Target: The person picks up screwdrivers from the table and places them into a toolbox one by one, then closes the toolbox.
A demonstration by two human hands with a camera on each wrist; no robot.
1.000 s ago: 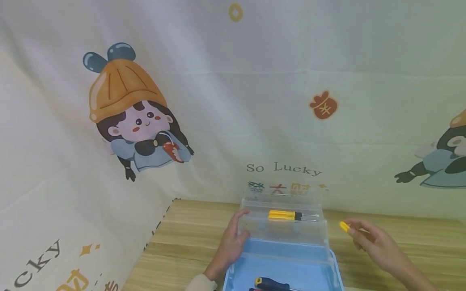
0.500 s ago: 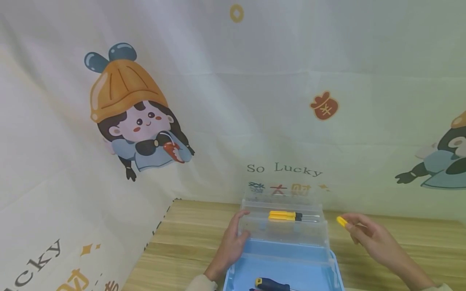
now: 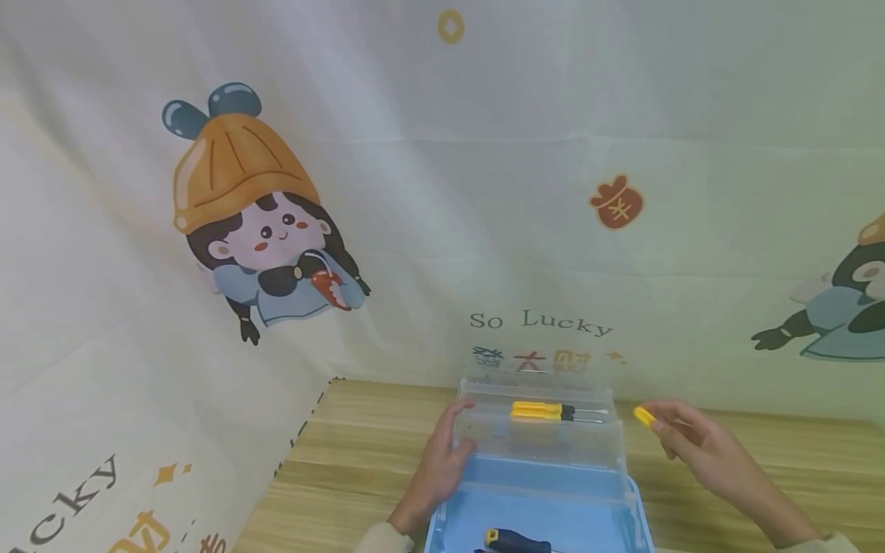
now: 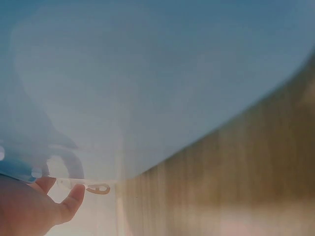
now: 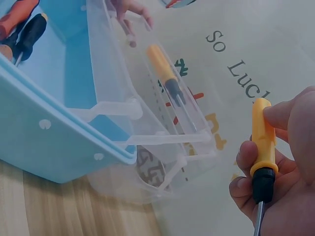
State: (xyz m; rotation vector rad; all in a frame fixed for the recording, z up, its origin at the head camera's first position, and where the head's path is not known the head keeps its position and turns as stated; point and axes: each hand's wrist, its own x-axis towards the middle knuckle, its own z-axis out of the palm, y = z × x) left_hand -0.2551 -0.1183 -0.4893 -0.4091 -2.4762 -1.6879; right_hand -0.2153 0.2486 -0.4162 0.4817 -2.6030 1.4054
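My right hand (image 3: 705,445) pinches a screwdriver (image 5: 265,130) with a yellow handle and black collar. In the right wrist view its metal shaft points down past the palm. This hand is in the air, just right of the toolbox's raised clear tray (image 3: 539,442). At the tray's left side, my left hand (image 3: 439,453) grips the edge between thumb and fingers. Inside the tray lies another yellow-handled screwdriver (image 3: 535,407); whether the one beside it is a second or a reflection, I cannot tell. The light blue toolbox (image 5: 93,152) stands open below.
A black-handled screwdriver (image 3: 515,540) lies in the blue box, next to a red-handled tool (image 5: 17,17). The wooden table (image 3: 346,453) reaches back to a printed cloth (image 3: 429,230) hanging behind and at the left.
My right hand has moved a little left and up toward the clear tray, carrying the yellow-handled screwdriver. The left hand stays at the tray's edge.
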